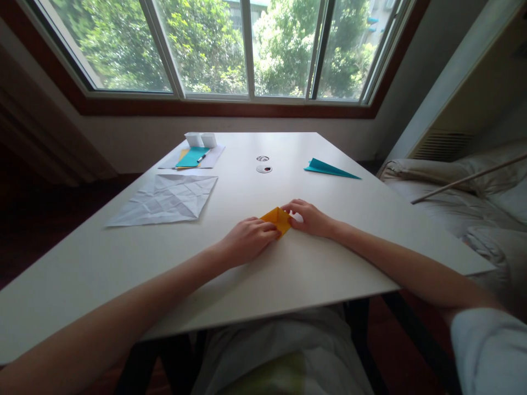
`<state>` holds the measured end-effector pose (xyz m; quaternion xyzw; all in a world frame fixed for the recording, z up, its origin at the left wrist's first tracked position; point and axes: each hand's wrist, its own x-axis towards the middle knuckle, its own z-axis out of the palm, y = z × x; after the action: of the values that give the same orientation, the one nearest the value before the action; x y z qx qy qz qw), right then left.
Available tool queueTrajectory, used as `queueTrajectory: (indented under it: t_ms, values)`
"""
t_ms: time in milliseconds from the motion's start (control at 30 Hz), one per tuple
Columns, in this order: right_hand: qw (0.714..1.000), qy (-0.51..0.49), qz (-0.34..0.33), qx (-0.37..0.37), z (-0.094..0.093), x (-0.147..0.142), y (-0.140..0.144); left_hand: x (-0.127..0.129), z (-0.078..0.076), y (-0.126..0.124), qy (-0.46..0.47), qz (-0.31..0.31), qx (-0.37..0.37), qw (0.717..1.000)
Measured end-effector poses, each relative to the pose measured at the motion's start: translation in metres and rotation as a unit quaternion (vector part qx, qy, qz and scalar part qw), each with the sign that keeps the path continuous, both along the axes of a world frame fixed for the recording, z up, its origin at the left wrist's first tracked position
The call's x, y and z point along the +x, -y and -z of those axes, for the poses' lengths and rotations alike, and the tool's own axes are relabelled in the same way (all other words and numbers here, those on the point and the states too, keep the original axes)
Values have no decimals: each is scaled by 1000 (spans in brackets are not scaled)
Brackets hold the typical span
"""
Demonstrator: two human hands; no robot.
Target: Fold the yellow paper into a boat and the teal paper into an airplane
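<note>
I have both hands down on the white surface (255, 285), meeting at a small folded orange paper (278, 218) that lies flat near the middle of the surface, a little toward my edge. My left hand (247, 240) comes in from 7 o'clock and rests palm down, its fingers (269, 233) curled onto the paper's near left edge and pressing it against the surface. My right hand (310, 218) comes in from 4 o'clock; its fingers (293, 208) are bent and pinch the paper's right corner, thumb tucked under where I cannot see it clearly. Both hands touch the paper and almost touch each other across it.

At 10 o'clock from the orange paper, well apart from it, lies a large creased white sheet (167, 200), unfolded and flat. Farther out at 11 o'clock sits a teal sheet (192, 157) on a pile of papers, with a pen (201, 158) lying across it and two small white boxes (200, 139) just behind. At 12 o'clock are two small round discs (264, 168) set in the surface. At 1 o'clock lies a folded teal paper plane (329, 169), pointing right. A bed (461, 203) stands beside the surface at 3 o'clock.
</note>
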<state>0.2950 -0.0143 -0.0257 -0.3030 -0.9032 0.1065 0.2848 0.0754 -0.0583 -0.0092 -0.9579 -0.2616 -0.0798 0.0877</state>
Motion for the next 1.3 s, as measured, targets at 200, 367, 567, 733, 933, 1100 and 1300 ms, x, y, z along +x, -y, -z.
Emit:
queueTrajectory:
  t_ms: [200,367,567,733,933,1100,1300]
  values:
    - [995,39,-89,26,-5,0,4,0,1,0,-6,2,14,1000]
    - [989,69,-128,32,-8,3,5,-2,0,1,-1,4,22,1000]
    - [985,104,-133,46,-12,3,6,-8,-6,-3,15,-42,38,998]
    - [981,136,-126,63,-14,2,9,-13,-6,-9,49,-25,-19,998]
    - [979,160,-107,61,-18,-3,18,-8,-5,0,0,-19,-69,997]
    - [978,177,-93,51,-21,-7,23,-8,-3,15,-58,-33,-78,995]
    - [973,223,-61,26,-27,-7,30,-9,-6,20,-109,-61,-146,981]
